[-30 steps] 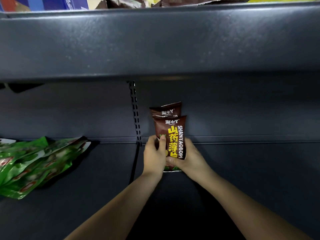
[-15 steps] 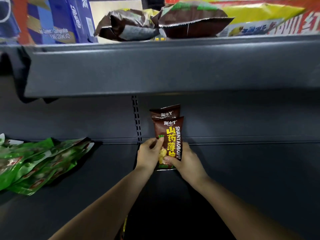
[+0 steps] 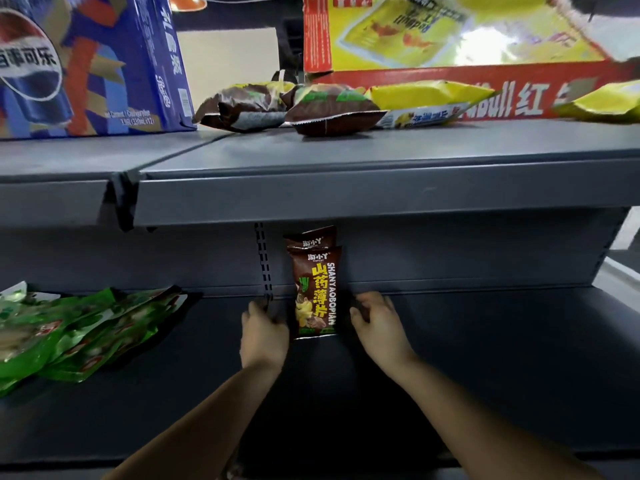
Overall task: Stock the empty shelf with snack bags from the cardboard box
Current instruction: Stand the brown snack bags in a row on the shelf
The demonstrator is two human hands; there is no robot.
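Observation:
Two brown snack bags with yellow lettering stand upright on the dark lower shelf (image 3: 485,358), the front bag (image 3: 317,292) leaning on a second bag (image 3: 311,239) against the back panel. My left hand (image 3: 265,332) is just left of the front bag and my right hand (image 3: 379,323) just right of it. Both hands have loosely curled fingers and hold nothing. More brown snack bags (image 3: 332,110) and yellow bags (image 3: 426,97) lie on the upper shelf (image 3: 346,188) in front of a red and yellow cardboard box (image 3: 485,53).
A pile of green snack bags (image 3: 72,327) lies on the lower shelf at the left. A blue cola carton (image 3: 90,64) stands on the upper shelf at the left. A slotted upright (image 3: 263,261) runs down the back panel beside the brown bags.
Both hands have let go of the front brown bag and moved apart to its sides. The bag stays standing. The view has tilted up, showing the upper shelf's goods.

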